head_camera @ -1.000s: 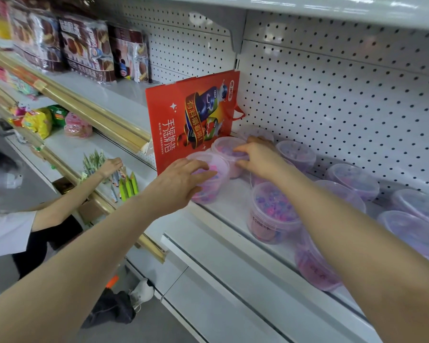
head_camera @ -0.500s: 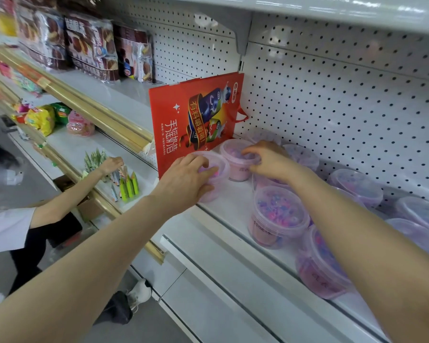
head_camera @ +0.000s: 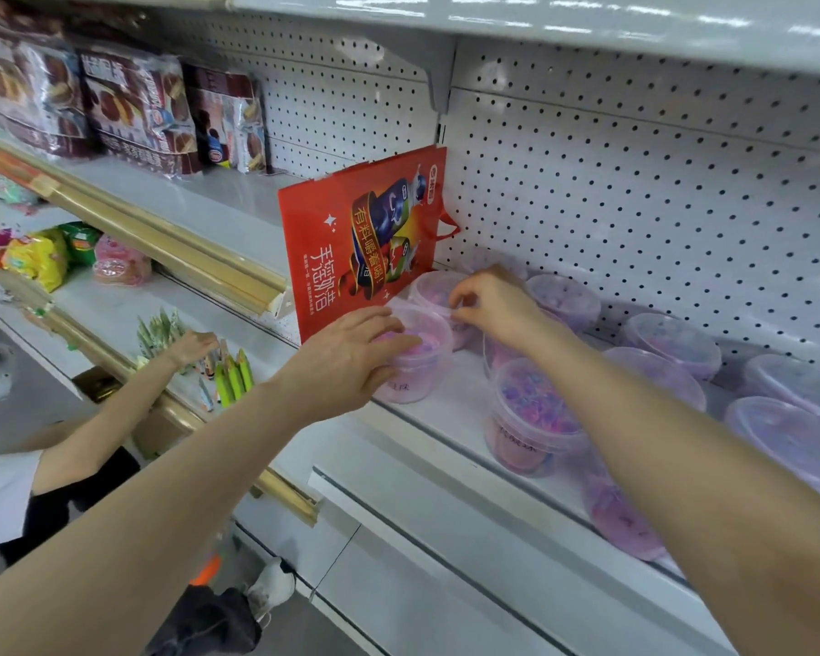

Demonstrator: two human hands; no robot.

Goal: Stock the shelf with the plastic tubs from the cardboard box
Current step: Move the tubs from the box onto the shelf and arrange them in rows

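Several clear plastic tubs with pink and purple contents stand on the white shelf. My left hand grips the front left tub from its near side, right next to a red gift bag. My right hand reaches over the tubs, its thumb and fingertips pinched at the rim of the tub behind. Another tub stands at the shelf's front under my right forearm. More tubs line the pegboard. The cardboard box is out of view.
The red gift bag stands upright against the pegboard, closing off the tubs' left side. Snack packs fill the upper left shelf. Lower left, another person's hand handles green packets.
My right hand has lifted from lying flat on the back tub to a fingertip pinch at its rim. My left hand stays on the front tub, which sits slightly closer to the red bag.
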